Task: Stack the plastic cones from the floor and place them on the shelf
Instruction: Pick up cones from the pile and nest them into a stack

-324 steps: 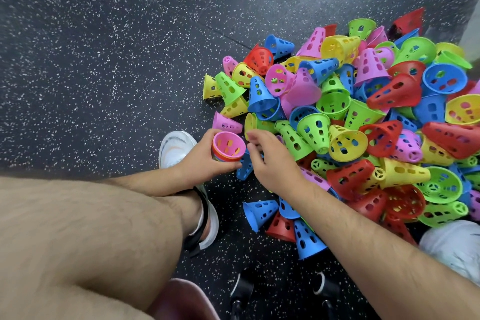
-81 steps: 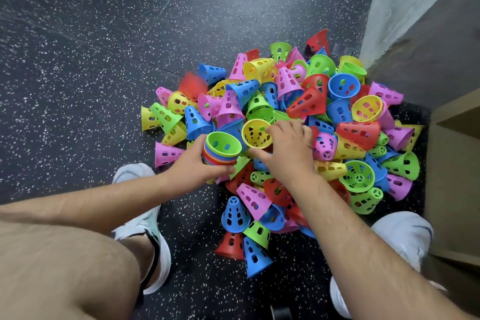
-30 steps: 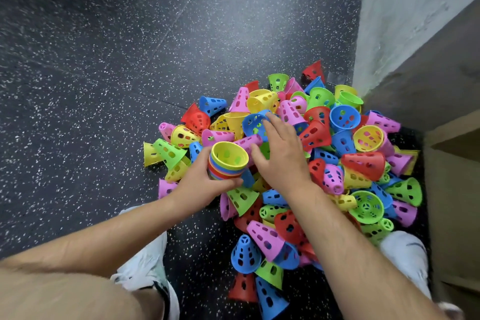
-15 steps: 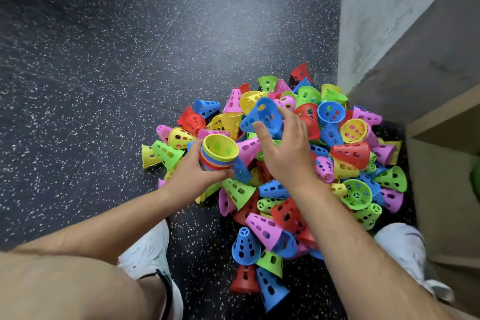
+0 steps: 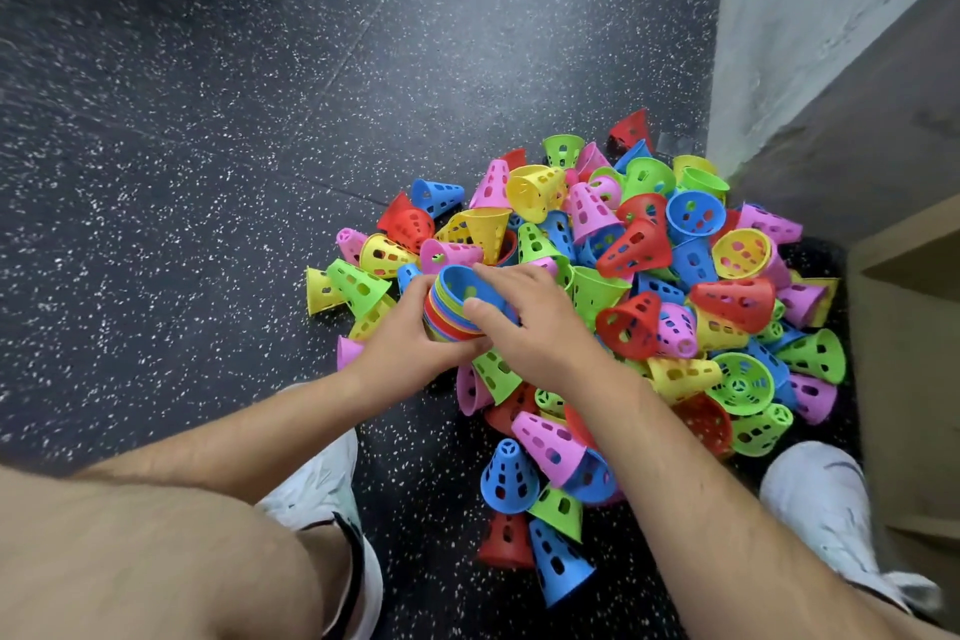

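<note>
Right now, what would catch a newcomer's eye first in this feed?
The bright pile of perforated cones heaped on the dark speckled floor fills the corner beside the wooden shelf at right. At the pile's near-left edge, the left hand grips a nested stack, while the right hand holds a blue cone at the stack's top.

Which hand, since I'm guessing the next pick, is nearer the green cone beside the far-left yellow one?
Left. The left hand grips the stack just right of that green cone; the right hand pinches the stack's top, farther right.
</note>
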The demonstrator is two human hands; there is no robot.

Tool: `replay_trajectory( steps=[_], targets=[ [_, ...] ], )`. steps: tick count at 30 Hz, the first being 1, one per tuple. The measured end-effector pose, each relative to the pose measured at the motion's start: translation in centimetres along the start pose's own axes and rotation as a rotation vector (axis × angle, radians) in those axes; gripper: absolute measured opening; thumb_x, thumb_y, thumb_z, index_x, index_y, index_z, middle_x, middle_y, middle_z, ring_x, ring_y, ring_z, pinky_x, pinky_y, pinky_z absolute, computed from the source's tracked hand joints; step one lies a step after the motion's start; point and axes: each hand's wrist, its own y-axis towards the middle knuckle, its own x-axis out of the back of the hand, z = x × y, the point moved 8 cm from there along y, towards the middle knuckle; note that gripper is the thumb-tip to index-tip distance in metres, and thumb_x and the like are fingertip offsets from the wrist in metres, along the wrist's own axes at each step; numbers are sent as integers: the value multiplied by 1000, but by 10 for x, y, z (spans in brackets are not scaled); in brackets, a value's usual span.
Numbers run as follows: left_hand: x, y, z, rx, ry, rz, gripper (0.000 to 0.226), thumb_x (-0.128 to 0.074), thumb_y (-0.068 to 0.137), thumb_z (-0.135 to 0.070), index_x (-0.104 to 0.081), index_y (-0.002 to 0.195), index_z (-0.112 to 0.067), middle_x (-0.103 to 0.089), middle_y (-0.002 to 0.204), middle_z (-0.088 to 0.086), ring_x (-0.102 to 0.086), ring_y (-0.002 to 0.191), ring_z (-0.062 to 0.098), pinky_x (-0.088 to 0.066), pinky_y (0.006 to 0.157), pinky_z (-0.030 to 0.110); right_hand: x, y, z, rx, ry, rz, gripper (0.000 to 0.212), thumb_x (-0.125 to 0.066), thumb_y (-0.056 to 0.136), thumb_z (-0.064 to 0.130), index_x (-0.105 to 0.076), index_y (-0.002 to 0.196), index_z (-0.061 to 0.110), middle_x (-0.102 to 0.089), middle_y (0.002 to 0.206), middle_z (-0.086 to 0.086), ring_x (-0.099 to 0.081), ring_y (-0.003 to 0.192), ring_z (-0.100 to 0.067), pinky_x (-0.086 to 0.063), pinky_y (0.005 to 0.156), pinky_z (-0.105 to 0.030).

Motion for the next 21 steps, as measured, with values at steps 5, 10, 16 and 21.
replay_trajectory(
  steps=[5, 10, 16, 21],
  targets=[
    [-1, 1, 3, 8, 45, -3, 65, -92, 75, -22, -53, 127, -25, -70, 109, -8, -69, 94, -1, -50, 79, 11, 24, 5, -17, 6, -108, -194, 40, -40, 91, 26, -61, 124, 20, -61, 121, 2, -49, 120, -17, -40, 104, -46],
    [-1, 3, 7, 30, 54, -15, 64, -92, 75, -25, -54, 126, -24, -70, 109, -5, -69, 92, 2, -51, 78, 14, 10, 12, -22, 76, -397, 46, 55, -48, 80, -2, -56, 125, 30, -39, 153, 5, -26, 144, -20, -21, 118, -45],
    [1, 4, 16, 61, 58, -19, 61, -93, 74, -23, -55, 122, -23, -69, 109, -1, -69, 94, 9, -57, 85, 29, 0, 24, -24, 110, -578, 204, 70, -51, 84, -1, -44, 144, 35, -18, 165, 4, -9, 153, -20, -7, 122, -41],
    [2, 3, 19, 76, 30, -15, 66, -93, 69, -31, -55, 123, -23, -71, 110, 1, -71, 97, 15, -58, 90, 37, -8, 28, -32, 137, -635, 182, 54, -55, 88, 3, -54, 135, 29, -39, 153, 2, -30, 140, -25, -19, 116, -41]
  ],
)
